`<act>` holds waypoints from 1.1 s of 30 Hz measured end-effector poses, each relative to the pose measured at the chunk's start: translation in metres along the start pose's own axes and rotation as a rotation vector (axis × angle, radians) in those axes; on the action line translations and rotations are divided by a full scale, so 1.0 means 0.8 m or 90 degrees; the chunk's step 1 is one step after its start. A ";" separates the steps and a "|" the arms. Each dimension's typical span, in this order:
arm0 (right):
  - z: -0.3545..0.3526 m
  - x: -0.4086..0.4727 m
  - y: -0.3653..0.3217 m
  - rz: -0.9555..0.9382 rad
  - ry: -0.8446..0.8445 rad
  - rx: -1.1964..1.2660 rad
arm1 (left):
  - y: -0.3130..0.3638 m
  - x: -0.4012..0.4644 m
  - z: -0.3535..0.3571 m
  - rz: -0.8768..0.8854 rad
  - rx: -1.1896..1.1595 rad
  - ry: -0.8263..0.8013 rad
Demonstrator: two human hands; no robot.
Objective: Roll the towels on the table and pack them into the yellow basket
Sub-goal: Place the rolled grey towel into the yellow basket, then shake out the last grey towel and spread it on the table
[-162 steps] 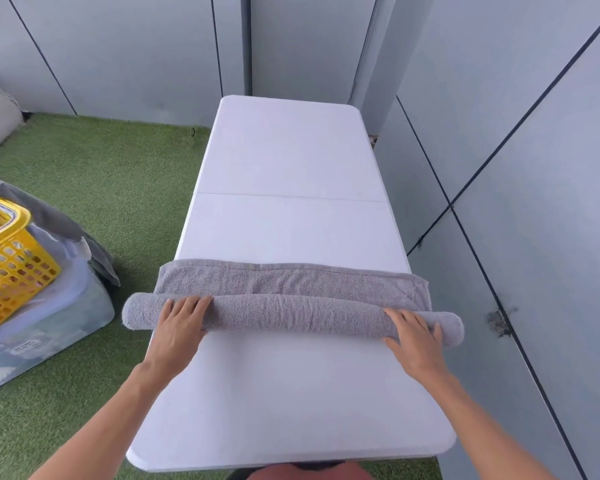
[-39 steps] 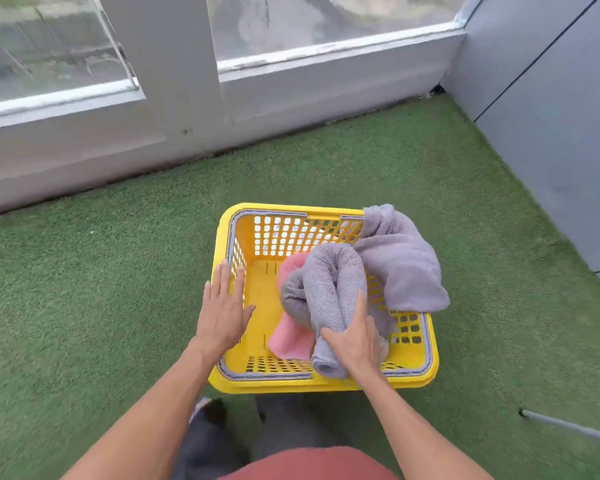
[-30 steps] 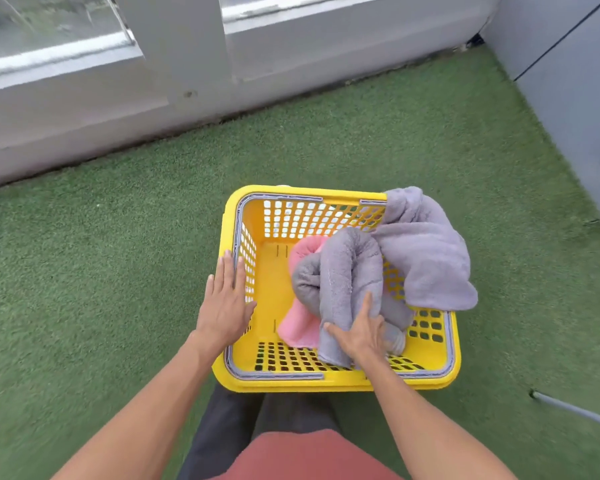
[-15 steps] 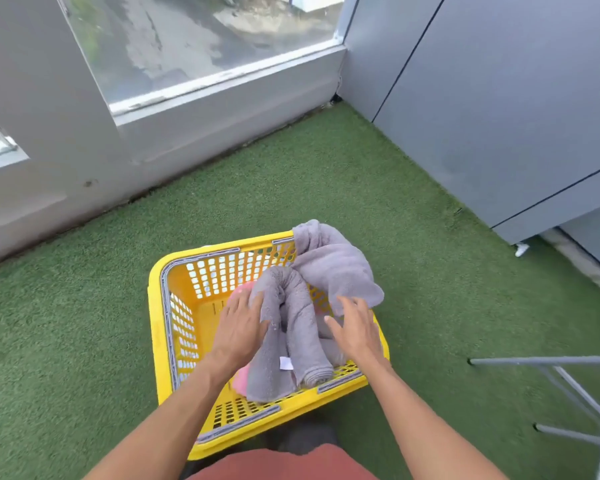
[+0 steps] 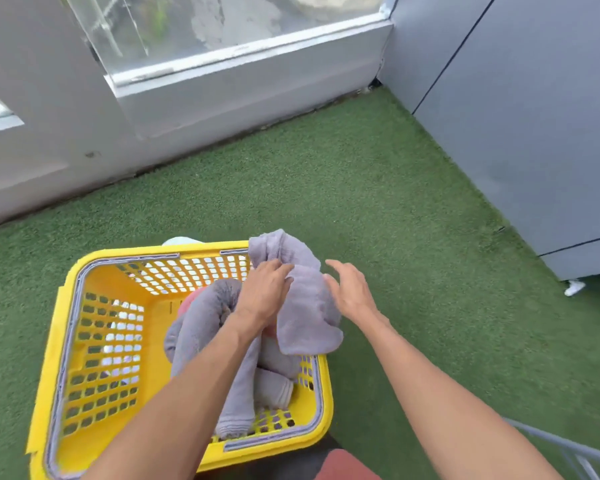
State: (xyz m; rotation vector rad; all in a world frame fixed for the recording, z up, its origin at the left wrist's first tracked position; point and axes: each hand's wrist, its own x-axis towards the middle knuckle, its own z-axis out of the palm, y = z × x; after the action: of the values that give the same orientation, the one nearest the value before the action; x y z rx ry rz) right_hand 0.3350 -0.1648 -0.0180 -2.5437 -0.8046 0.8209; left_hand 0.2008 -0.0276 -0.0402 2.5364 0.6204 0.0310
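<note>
The left hand (image 5: 262,292) pinches the gray towel (image 5: 305,306) hanging over the yellow basket (image 5: 63,341). The right hand (image 5: 352,289) floats beside it, fingers spread.

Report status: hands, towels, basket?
Left hand gripping the draped grey towel; right hand open beside it. Rolled grey towel in yellow basket. Draped towel overhangs rim.

My left forearm (image 5: 201,375) covers part of the rolled grey towel (image 5: 201,327), and only a sliver of the pink towel (image 5: 187,304) shows behind it. The yellow basket (image 5: 63,358) runs off the bottom edge. My right hand (image 5: 350,289) is motion-blurred.
</note>
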 end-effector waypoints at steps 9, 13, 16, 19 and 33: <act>0.009 0.035 0.065 -0.042 -0.134 0.166 | 0.042 0.056 0.034 -0.065 0.121 -0.154; -0.015 0.015 0.074 -0.063 -0.123 0.202 | 0.077 0.056 0.015 -0.040 -0.028 -0.090; -0.063 -0.002 0.083 -0.056 -0.045 0.293 | 0.128 0.072 -0.016 0.030 -0.155 -0.039; -0.143 -0.023 0.092 -0.075 0.062 0.334 | 0.199 0.104 -0.060 0.104 -0.191 0.014; -0.453 -0.252 0.146 -0.180 0.454 0.331 | 0.550 0.113 -0.215 0.455 -0.349 0.135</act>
State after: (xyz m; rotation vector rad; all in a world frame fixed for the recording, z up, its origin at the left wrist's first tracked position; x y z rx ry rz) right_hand 0.4713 -0.4324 0.2906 -1.9678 -0.5857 -0.0055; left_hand 0.4440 -0.2380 0.3180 2.0904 -0.2331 0.6340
